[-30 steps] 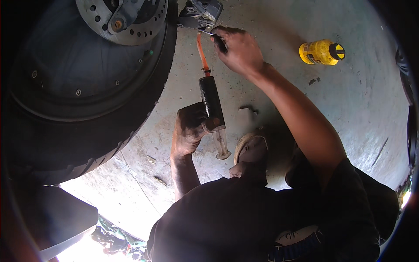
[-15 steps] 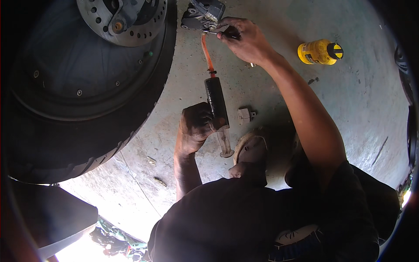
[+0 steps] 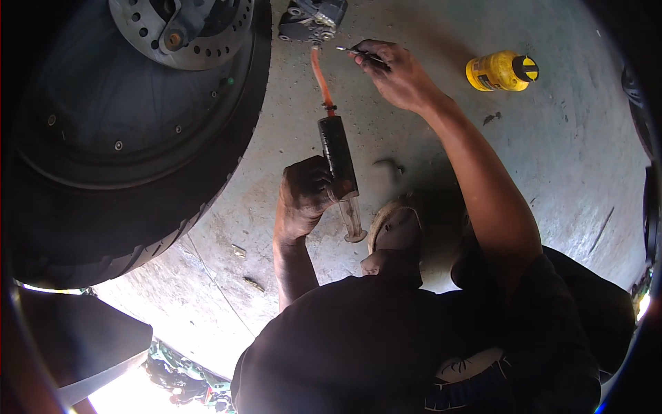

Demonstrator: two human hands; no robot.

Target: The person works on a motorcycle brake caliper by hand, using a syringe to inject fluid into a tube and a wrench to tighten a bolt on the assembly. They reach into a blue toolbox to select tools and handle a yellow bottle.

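My left hand (image 3: pixel 303 196) is closed around a large syringe (image 3: pixel 336 152) with a black-covered barrel. Its clear plunger (image 3: pixel 352 217) sticks out below my grip. From the syringe's tip a tube (image 3: pixel 321 79), tinted orange-red, runs up to the brake caliper (image 3: pixel 312 22) at the top of the picture. My right hand (image 3: pixel 393 72) pinches a thin metal spanner (image 3: pixel 355 50), its end just right of the caliper and apart from it. Part of the spanner is hidden by my fingers.
A motorcycle wheel (image 3: pixel 138 228) with a drilled brake disc (image 3: pixel 207 58) fills the left side. To the right, a yellow bottle (image 3: pixel 498 72) with a black cap lies on its side on the grey floor (image 3: pixel 565 172). Small debris (image 3: pixel 253 284) lies at lower left.
My right hand has drawn the spanner off the caliper, a little down and right. The syringe stays in my left hand. The pale block on the floor now shows only as a blurred dark shape.
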